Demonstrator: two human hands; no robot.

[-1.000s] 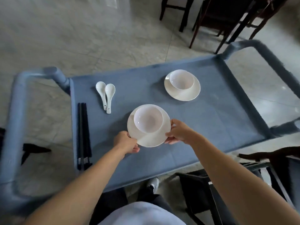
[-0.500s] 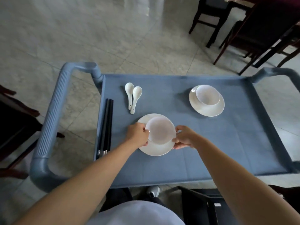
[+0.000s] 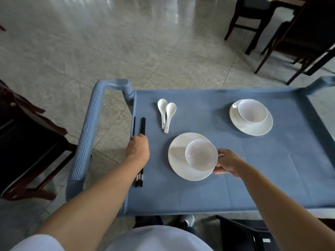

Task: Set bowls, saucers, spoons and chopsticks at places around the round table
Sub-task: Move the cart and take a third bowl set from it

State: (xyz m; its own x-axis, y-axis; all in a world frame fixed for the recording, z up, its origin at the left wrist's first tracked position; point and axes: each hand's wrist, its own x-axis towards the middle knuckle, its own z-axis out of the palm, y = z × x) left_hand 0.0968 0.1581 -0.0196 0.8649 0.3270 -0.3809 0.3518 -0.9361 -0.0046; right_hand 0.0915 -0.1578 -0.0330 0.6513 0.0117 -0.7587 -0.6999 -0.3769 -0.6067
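Lying lengthwise away from the person, silver-banded ends nearest, the black chopsticks (image 3: 142, 127) pass under the left hand (image 3: 137, 148), fingers curled over them. The right hand (image 3: 228, 163) pinches the near bowl (image 3: 201, 156) on its saucer (image 3: 178, 156). No writing shows.

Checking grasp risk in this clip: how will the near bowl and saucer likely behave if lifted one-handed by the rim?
The near bowl sits off-centre toward the right edge of its saucer, so it may slide or tip. Both look glossy and ceramic, likely slippery and breakable. The right hand grips only that rim, so the far side may sag.
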